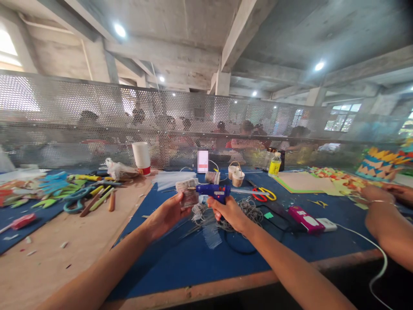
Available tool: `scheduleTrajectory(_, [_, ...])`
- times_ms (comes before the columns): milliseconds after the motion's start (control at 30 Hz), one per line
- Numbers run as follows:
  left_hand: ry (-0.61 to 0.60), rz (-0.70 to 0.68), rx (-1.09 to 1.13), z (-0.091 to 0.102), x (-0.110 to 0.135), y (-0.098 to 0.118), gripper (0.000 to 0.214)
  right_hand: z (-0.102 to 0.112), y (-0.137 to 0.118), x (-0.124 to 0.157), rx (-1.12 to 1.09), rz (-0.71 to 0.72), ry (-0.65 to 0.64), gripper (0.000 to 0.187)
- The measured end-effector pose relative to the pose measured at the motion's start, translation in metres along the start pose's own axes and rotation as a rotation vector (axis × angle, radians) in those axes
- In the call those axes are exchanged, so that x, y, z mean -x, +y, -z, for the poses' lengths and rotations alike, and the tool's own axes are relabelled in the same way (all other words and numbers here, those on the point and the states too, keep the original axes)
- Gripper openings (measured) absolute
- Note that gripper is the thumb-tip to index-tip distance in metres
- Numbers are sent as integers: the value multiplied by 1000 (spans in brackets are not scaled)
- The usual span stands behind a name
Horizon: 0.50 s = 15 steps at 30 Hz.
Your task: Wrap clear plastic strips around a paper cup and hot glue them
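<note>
My left hand point(166, 214) is closed round a small twine-wrapped jar point(187, 192), held up over the blue table cover point(200, 258). My right hand point(229, 212) grips a blue glue gun point(213, 191) by its handle. The gun's nozzle points left and touches the side of the jar. A loose tangle of grey twine point(248, 211) lies on the cover just below and behind my right hand.
Red-and-yellow scissors point(264, 193), small twine pots point(238, 175), a yellow bottle point(275, 164), a pink box point(303, 218) and a white cup point(141, 157) lie around. Foam cutouts and teal scissors point(72, 202) sit left. Another person's arm point(385, 219) works at the right. A perforated metal screen point(193, 125) backs the table.
</note>
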<state>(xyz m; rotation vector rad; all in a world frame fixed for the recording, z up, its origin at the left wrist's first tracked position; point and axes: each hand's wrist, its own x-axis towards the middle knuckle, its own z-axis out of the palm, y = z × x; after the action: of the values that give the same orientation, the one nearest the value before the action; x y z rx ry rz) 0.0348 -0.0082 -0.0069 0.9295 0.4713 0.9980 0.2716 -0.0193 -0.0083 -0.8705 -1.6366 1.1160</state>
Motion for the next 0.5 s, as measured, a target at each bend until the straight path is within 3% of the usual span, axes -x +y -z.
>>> scheduleTrajectory(233, [-22, 62, 34, -2, 1, -2, 30, 1, -1, -2, -70, -9, 41, 44])
scheduleTrajectory(500, [24, 89, 109, -4, 0, 2, 29, -4, -1, 1, -51, -30, -31, 44])
